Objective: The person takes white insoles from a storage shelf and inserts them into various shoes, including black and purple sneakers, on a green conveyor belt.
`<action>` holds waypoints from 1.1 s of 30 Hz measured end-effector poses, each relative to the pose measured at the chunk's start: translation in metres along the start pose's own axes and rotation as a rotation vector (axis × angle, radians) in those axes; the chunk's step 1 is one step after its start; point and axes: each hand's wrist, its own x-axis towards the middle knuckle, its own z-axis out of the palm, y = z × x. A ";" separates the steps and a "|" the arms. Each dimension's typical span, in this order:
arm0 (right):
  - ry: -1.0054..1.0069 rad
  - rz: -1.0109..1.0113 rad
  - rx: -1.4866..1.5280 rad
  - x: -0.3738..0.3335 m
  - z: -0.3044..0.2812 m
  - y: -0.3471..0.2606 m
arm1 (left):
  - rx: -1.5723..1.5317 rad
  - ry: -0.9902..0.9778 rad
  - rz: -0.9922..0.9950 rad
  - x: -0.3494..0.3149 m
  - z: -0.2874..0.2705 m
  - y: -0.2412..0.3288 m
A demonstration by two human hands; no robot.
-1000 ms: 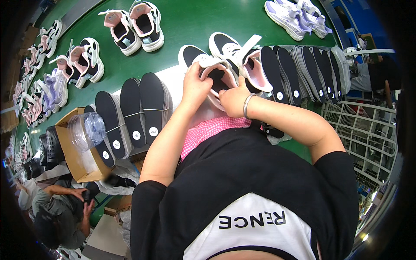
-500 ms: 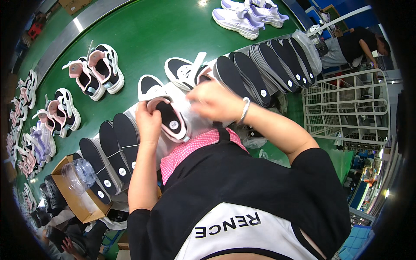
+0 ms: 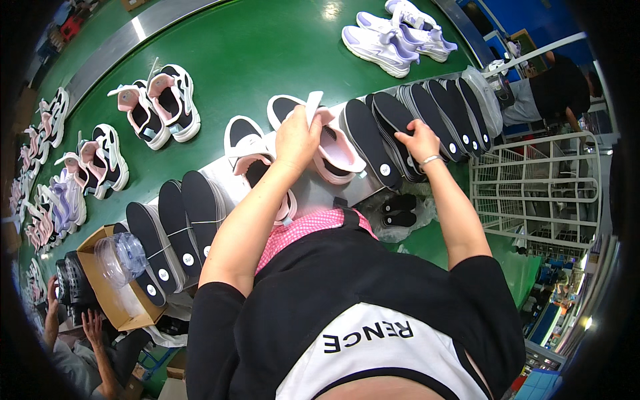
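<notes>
My left hand [image 3: 297, 139] is closed on the upper of a white, black and pink sneaker [image 3: 338, 160], beside its raised white tongue. Pale pink lining shows inside this shoe. Left of it stands a matching sneaker [image 3: 244, 133], with dark lining or an insole inside; my left forearm covers part of it. Over to the right, my right hand [image 3: 421, 141] pinches the edge of a black insole [image 3: 392, 115] on top of a stack. Another pile of black insoles [image 3: 367, 143] lies between that stack and the shoe.
More insole stacks [image 3: 183, 227] lie to the left, near a cardboard box [image 3: 110, 293] holding clear plastic. Pairs of sneakers [image 3: 157, 107] stand on the green table [image 3: 260, 47], with lilac ones [image 3: 393, 43] at the back. A white wire rack [image 3: 533, 187] stands right. Other people work at both sides.
My left hand has moved from the left sneaker to the right one. My right hand has gone from beside the shoes to the insole stack on the right.
</notes>
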 end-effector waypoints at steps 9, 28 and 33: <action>-0.912 -0.129 0.584 -0.041 -0.065 -0.085 | -0.116 0.008 -0.154 -0.002 0.011 -0.012; -0.303 -0.849 -0.225 -0.052 -0.022 -0.120 | -0.058 0.045 -0.152 -0.011 0.014 -0.001; -0.373 -0.859 -0.139 -0.038 0.012 -0.129 | -0.126 0.086 -0.139 -0.012 0.016 -0.005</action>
